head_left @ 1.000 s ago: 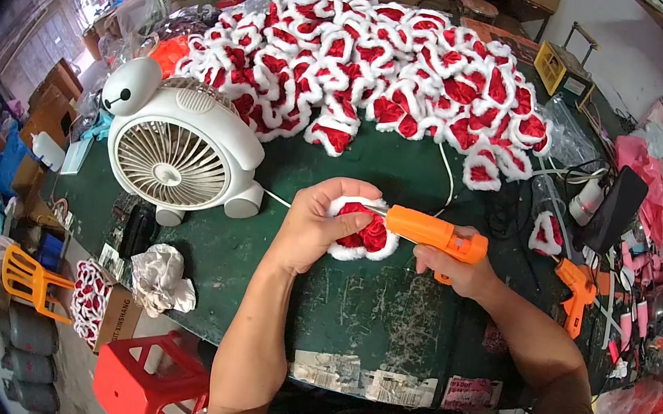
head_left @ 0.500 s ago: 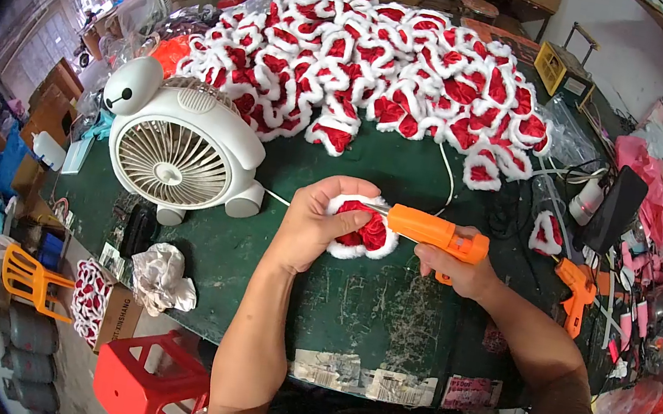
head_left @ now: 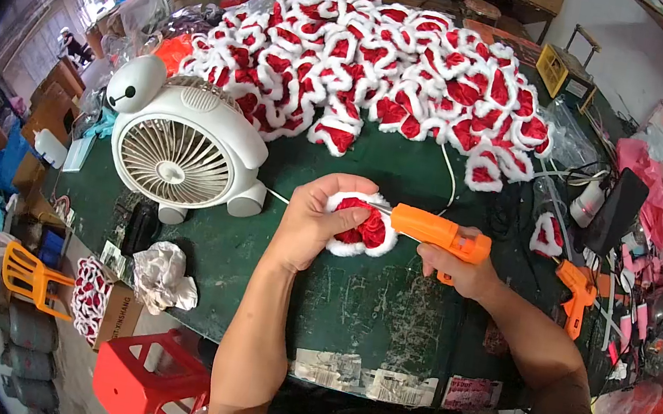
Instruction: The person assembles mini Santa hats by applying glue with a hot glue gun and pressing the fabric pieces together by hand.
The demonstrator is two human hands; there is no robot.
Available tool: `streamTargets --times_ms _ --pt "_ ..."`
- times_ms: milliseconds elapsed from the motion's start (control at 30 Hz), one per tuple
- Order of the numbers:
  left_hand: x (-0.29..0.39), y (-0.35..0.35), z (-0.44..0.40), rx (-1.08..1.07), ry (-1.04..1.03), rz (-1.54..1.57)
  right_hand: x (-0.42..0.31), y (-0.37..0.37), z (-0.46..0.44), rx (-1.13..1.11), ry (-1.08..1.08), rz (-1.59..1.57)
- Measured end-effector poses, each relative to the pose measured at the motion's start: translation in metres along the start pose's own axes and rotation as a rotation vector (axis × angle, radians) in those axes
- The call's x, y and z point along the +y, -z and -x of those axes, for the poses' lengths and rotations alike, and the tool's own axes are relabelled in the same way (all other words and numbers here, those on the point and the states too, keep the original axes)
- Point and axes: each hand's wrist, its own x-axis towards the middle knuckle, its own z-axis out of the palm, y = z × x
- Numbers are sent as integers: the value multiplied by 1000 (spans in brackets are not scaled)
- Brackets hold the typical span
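Seeing a white fan (head_left: 172,172) left of the frame's centre and a red stool (head_left: 137,377) at lower left; noticing a yellow-fronted box (head_left: 566,77) at upper right.

Over the table (head_left: 352,300), the left hand (head_left: 314,220) holds a fabric piece (head_left: 377,233), the right hand (head_left: 464,271) a glue gun (head_left: 435,229) to its right. A heap of pieces (head_left: 369,67) lies behind, a fan (head_left: 175,166) left, a second glue gun (head_left: 576,288) right. Off the near left edge stands a stool (head_left: 139,375).
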Motion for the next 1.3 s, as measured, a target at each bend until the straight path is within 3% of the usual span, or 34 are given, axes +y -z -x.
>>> streamTargets --times_ms 1300 --pt "-1 -3 0 -44 16 -82 9 3 -1 -76 32 -9"
